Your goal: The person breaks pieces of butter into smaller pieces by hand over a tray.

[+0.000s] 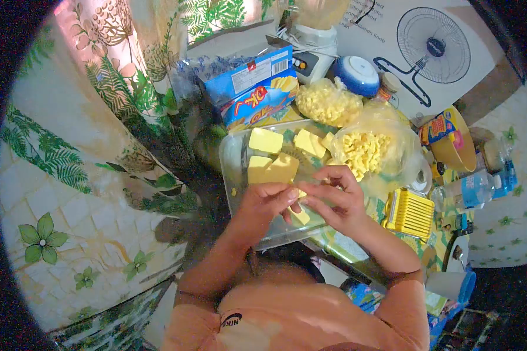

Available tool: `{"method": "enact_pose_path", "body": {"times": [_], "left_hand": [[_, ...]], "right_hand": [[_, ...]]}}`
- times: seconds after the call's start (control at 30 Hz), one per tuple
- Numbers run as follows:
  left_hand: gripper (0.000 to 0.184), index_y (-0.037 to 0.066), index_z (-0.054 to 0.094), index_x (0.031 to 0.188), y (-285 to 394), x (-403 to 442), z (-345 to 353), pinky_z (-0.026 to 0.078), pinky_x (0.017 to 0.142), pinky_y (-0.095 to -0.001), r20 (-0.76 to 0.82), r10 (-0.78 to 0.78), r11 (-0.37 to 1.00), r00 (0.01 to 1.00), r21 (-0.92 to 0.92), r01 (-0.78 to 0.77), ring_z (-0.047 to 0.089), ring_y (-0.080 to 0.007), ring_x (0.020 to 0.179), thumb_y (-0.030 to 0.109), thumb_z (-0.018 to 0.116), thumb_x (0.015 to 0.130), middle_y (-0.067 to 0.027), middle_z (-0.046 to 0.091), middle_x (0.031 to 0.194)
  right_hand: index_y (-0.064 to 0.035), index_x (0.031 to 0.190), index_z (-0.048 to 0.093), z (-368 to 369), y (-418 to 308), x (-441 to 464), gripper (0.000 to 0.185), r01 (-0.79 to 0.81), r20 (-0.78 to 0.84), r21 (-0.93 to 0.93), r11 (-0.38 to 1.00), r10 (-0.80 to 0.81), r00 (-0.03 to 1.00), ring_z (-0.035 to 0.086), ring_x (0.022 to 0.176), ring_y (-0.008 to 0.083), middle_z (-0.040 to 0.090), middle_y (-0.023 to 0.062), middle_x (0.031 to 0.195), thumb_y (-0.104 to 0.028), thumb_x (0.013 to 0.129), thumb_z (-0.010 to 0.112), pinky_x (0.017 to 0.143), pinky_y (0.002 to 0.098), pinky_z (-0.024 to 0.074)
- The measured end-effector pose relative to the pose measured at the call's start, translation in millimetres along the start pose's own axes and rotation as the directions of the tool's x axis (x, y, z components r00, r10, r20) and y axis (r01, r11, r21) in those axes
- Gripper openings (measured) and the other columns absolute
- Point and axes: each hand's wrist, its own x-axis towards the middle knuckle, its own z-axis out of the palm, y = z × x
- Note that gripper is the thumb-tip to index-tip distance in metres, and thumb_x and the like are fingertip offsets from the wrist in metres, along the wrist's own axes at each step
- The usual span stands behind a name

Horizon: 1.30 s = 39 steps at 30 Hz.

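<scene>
My left hand (266,207) and my right hand (341,199) meet above a clear plastic tub (231,193), fingertips closed. Pinched between them is a small yellow dough piece (301,193), partly hidden by the fingers. Inside the tub, beyond my hands, lie several smooth yellow dough blocks (266,140). A smaller dough chunk (299,215) shows just below my fingers. Right of the tub is a clear plastic bag (392,137) holding many small curled yellow pieces (360,153). A yellow ridged board (410,213) lies near my right forearm.
Behind the tub stand a blue box (253,88), a second bag of yellow pieces (329,102), a blue bowl (357,76) and a blender (313,52). To the right are a yellow tub (459,140) and a plastic bottle (465,192). A patterned curtain (99,175) hangs at left.
</scene>
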Motion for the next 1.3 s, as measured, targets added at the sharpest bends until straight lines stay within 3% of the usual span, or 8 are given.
{"method": "enact_pose_path", "body": {"times": [0.1, 0.2, 0.4, 0.5, 0.6, 0.8, 1.03, 1.3], "left_hand": [[0.023, 0.000, 0.062, 0.092, -0.6, -1.5, -0.3, 0.044, 0.057, -0.0238, -0.012, -0.065, 0.997, 0.998, 0.043, 0.066, 0.055, -0.0100, 0.067, 0.020, 0.051, 0.089, -0.0038, 0.061, 0.076], [0.023, 0.002, 0.062, 0.093, 3.1, -3.1, 6.2, 0.044, 0.058, -0.0253, -0.009, -0.107, 0.966, 0.994, -0.236, 0.102, 0.056, -0.0113, 0.070, 0.022, 0.051, 0.089, -0.0041, 0.060, 0.079], [0.026, 0.001, 0.060, 0.096, 15.4, -12.7, 11.5, 0.044, 0.058, -0.0275, 0.026, -0.115, 0.908, 0.993, -0.402, 0.115, 0.057, -0.0137, 0.072, 0.026, 0.052, 0.089, -0.0054, 0.059, 0.082], [0.026, 0.000, 0.059, 0.095, 16.2, -16.7, 13.4, 0.044, 0.058, -0.0270, 0.040, -0.085, 0.924, 0.996, -0.372, 0.094, 0.056, -0.0137, 0.072, 0.024, 0.050, 0.090, -0.0055, 0.059, 0.081], [0.025, 0.000, 0.059, 0.095, 19.6, -21.5, 14.5, 0.044, 0.058, -0.0268, 0.069, 0.035, 0.991, 0.997, -0.130, -0.026, 0.056, -0.0132, 0.073, 0.022, 0.049, 0.091, -0.0050, 0.058, 0.081], [0.023, 0.000, 0.058, 0.098, 17.8, -25.5, 21.3, 0.045, 0.057, -0.0263, 0.045, -0.053, 0.942, 0.998, -0.331, 0.065, 0.054, -0.0120, 0.074, 0.020, 0.047, 0.091, -0.0044, 0.057, 0.083], [0.025, 0.001, 0.057, 0.099, 25.4, -30.6, 25.5, 0.044, 0.057, -0.0259, -0.008, -0.011, 0.974, 1.000, -0.225, 0.009, 0.053, -0.0117, 0.074, 0.022, 0.046, 0.092, -0.0037, 0.057, 0.084], [0.025, 0.000, 0.057, 0.098, 16.9, -23.4, 23.4, 0.044, 0.057, -0.0255, 0.077, -0.059, 0.919, 0.995, -0.384, 0.085, 0.053, -0.0122, 0.069, 0.021, 0.047, 0.091, -0.0044, 0.057, 0.082]], "right_hand": [[-0.0086, 0.101, 0.066, -1.0, -4.3, 0.0, 0.029, 0.020, 0.005, -0.022, 1.000, -0.020, 1.000, 0.053, 0.073, 0.0155, 0.052, 0.0071, 0.097, -0.009, 0.073, 0.070, 0.059, 0.0259, 0.0443], [-0.0084, 0.101, 0.065, -0.1, -8.4, 0.2, 0.029, 0.006, -0.013, 0.024, 1.000, -0.005, 1.000, 0.054, 0.077, 0.0171, 0.051, 0.0072, 0.097, -0.009, 0.073, 0.070, 0.061, 0.0271, 0.0455], [-0.0086, 0.101, 0.065, -4.8, -18.7, 0.3, 0.029, 0.000, -0.082, 0.100, 0.995, 0.008, 0.997, 0.054, 0.086, 0.0204, 0.050, 0.0085, 0.098, -0.010, 0.073, 0.071, 0.070, 0.0293, 0.0464], [-0.0087, 0.100, 0.065, -8.1, -26.2, -0.2, 0.028, 0.004, -0.085, 0.106, 0.994, 0.005, 0.996, 0.054, 0.087, 0.0205, 0.050, 0.0090, 0.098, -0.010, 0.072, 0.071, 0.071, 0.0296, 0.0464], [-0.0091, 0.100, 0.066, -10.0, -28.4, -0.6, 0.028, 0.020, -0.081, 0.094, 0.995, -0.012, 0.997, 0.054, 0.086, 0.0203, 0.051, 0.0088, 0.097, -0.011, 0.072, 0.071, 0.072, 0.0296, 0.0463], [-0.0110, 0.100, 0.065, -11.6, -31.7, -4.3, 0.030, 0.030, -0.047, 0.055, 0.998, -0.028, 0.999, 0.055, 0.086, 0.0208, 0.054, 0.0082, 0.093, -0.015, 0.071, 0.072, 0.070, 0.0294, 0.0464], [-0.0102, 0.102, 0.064, -13.9, -42.0, -0.9, 0.034, 0.011, -0.055, 0.037, 0.999, -0.009, 0.998, 0.056, 0.086, 0.0216, 0.055, 0.0087, 0.094, -0.018, 0.071, 0.073, 0.070, 0.0309, 0.0475], [-0.0088, 0.097, 0.066, -15.1, -36.3, -1.5, 0.028, 0.039, -0.062, 0.049, 0.998, -0.036, 0.997, 0.056, 0.085, 0.0205, 0.055, 0.0081, 0.094, -0.017, 0.071, 0.073, 0.068, 0.0302, 0.0471]]}}
